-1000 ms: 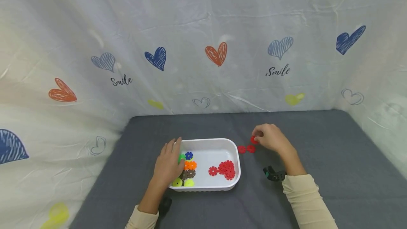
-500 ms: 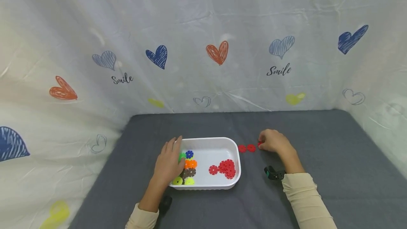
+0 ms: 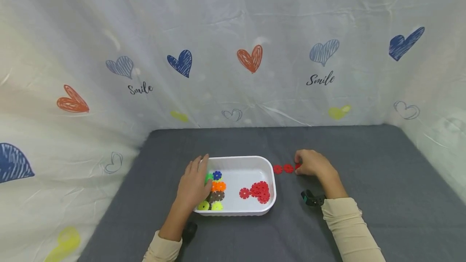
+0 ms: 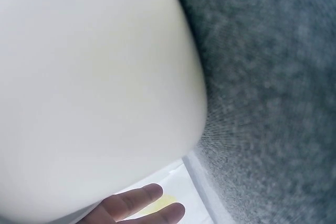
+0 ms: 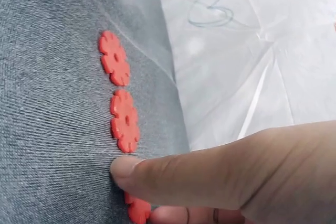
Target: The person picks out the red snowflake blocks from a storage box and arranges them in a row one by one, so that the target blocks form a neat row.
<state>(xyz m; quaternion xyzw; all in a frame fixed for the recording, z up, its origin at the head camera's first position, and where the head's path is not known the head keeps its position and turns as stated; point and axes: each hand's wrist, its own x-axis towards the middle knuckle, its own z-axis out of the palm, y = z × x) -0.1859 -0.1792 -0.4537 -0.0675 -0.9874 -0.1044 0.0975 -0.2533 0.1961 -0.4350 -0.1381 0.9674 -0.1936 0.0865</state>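
My right hand [image 3: 316, 163] pinches a red flower-shaped plastic disc [image 5: 139, 211] at the right end of a short row on the cloth. Thumb and fingers cover part of that disc. Two like discs lie flat to its left: a middle one [image 3: 288, 168] and one [image 3: 278, 169] close to the tray. My left hand [image 3: 193, 185] rests with extended fingers over the left side of a white tray [image 3: 236, 213]. In the left wrist view two fingers [image 4: 142, 200] show past the tray's wall.
Inside the tray, a heap of red discs [image 3: 260, 190] lies at the right. Orange [image 3: 219, 186], brown [image 3: 217, 196], blue [image 3: 217, 175], green and yellow discs sit at the left, partly under the hand. A patterned white curtain [image 3: 218, 92] rises behind the grey cloth [image 3: 174, 142].
The right hand has brought its red disc from behind the row toward the front right, down to the row's right end, then slightly left. The left hand stays on the tray.
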